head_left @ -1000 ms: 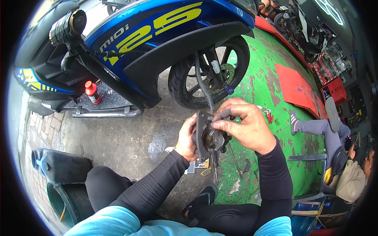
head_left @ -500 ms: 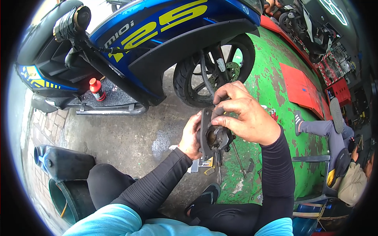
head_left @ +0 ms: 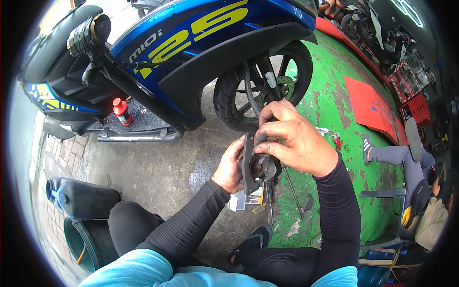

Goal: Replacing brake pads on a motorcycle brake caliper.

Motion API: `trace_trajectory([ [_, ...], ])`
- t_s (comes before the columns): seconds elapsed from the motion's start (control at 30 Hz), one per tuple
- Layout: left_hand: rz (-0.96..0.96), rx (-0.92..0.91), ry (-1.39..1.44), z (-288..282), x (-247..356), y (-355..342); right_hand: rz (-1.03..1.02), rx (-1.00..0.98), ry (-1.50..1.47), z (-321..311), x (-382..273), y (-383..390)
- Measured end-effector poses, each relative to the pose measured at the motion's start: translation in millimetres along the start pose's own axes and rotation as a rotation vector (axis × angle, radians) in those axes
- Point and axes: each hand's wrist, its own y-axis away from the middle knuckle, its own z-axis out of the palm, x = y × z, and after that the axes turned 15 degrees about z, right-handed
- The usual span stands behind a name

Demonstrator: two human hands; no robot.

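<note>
A dark, greasy brake caliper (head_left: 270, 168) with its flat bracket (head_left: 246, 165) is held up in front of me. My left hand (head_left: 230, 165) is closed round the bracket side, its thumb along the outer face. At the caliper's upper part, my right hand (head_left: 297, 143) is closed, with thumb and fingertips pinched together; what lies between them is hidden. The caliper's round piston opening shows below my right thumb. Beyond my hands is the scooter's front wheel (head_left: 227, 103) with its brake disc (head_left: 287, 87). A black hose (head_left: 251, 91) runs down the fork toward my right hand.
The blue scooter (head_left: 201, 60) stands ahead, a red bottle (head_left: 123, 113) on its footboard. A screwdriver (head_left: 269, 193), a metal rod (head_left: 292, 193) and small packets lie below my hands. At left are a jerrycan (head_left: 88, 198) and a bucket (head_left: 76, 244); a seated person (head_left: 401, 160) is at right.
The surroundings have shifted slightly to the right in the picture. Both hands keep nearly the same hold on the caliper, with only a slight shift of the right hand's fingers.
</note>
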Motion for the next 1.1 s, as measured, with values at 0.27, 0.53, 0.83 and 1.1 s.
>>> trace_trajectory([
  [0.27, 0.111, 0.000, -0.131, 7, 5, 3, -0.014, 0.052, -0.008, 8, -2, 11],
  [0.53, 0.248, -0.056, -0.544, 20, 24, 8, 0.152, -0.056, -0.403, 23, 24, 18],
  [0.83, 0.189, -0.218, -0.998, 37, 49, 30, 0.083, 0.018, -0.360, 37, 26, 18],
  [1.1, 0.399, -0.291, -1.415, 46, 59, 38, 0.016, 0.099, -0.450, 38, 25, 20],
])
